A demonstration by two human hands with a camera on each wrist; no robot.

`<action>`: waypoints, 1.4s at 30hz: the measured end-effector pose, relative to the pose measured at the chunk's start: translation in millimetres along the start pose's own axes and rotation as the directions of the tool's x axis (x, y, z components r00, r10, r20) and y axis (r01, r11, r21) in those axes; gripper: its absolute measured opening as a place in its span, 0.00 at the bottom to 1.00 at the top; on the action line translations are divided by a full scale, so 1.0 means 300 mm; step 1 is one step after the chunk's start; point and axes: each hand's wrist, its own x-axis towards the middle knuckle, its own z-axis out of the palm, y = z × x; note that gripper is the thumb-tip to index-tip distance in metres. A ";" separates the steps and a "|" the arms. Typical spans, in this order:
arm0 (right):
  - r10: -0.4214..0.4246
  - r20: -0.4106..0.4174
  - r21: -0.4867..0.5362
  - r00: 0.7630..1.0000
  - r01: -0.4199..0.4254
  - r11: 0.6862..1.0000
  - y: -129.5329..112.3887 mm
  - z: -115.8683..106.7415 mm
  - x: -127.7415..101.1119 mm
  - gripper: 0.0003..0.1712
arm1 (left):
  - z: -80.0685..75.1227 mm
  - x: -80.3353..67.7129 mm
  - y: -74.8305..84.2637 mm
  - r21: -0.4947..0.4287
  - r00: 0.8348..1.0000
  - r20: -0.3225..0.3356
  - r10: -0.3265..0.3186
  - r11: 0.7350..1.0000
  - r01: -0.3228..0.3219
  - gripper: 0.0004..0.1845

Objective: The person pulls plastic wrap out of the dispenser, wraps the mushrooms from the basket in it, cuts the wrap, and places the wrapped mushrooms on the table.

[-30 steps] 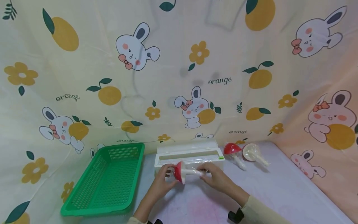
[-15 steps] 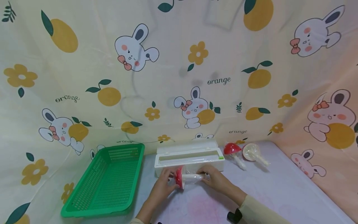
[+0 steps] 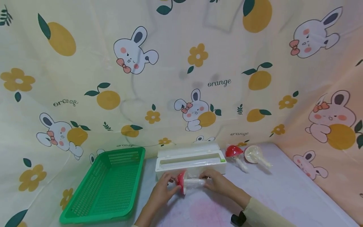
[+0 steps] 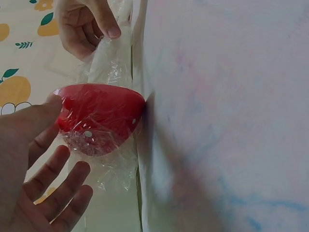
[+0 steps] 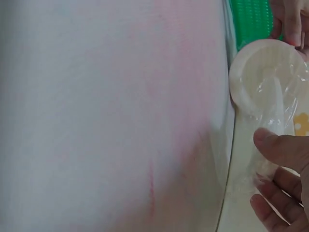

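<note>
We see a big cloth (image 3: 181, 78) hanging all around like a wall. It is pale yellow, turning a bit pink on the right. It has white bunnies, oranges with green leaves, yellow flowers and the word "orange" on it. Below it is a table (image 3: 283, 195) with a pale cover that has faint pink marks. The light is soft and even.

Toy mushroom (image 3: 185, 183): red cap, white stem, clear film over it. Basket (image 3: 105, 186): green mesh. Dispenser box (image 3: 190, 160) behind the mushroom: white. Backdrop cloth (image 3: 181, 78): cream; white rabbits, yellow oranges, flowers.
</note>
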 end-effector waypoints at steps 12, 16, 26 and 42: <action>0.032 -0.066 0.016 0.997 -0.031 0.999 -0.015 -0.067 -0.035 0.16 | -0.010 0.027 0.017 -0.021 0.999 -0.033 -0.023 1.000 0.022 0.14; -0.009 -0.159 0.005 0.987 0.010 1.000 0.011 -0.098 -0.048 0.18 | -0.019 0.067 0.042 -0.025 1.000 -0.027 -0.008 1.000 0.007 0.15; 0.017 -0.364 -0.095 0.931 -0.056 0.994 0.081 -0.161 -0.086 0.26 | -0.021 0.172 0.123 -0.033 0.997 0.063 -0.046 0.998 0.048 0.17; 0.399 -0.265 0.152 0.878 -0.370 0.916 0.166 -0.151 -0.072 0.56 | 0.029 0.338 0.179 -0.119 0.973 0.225 -0.054 0.989 0.082 0.15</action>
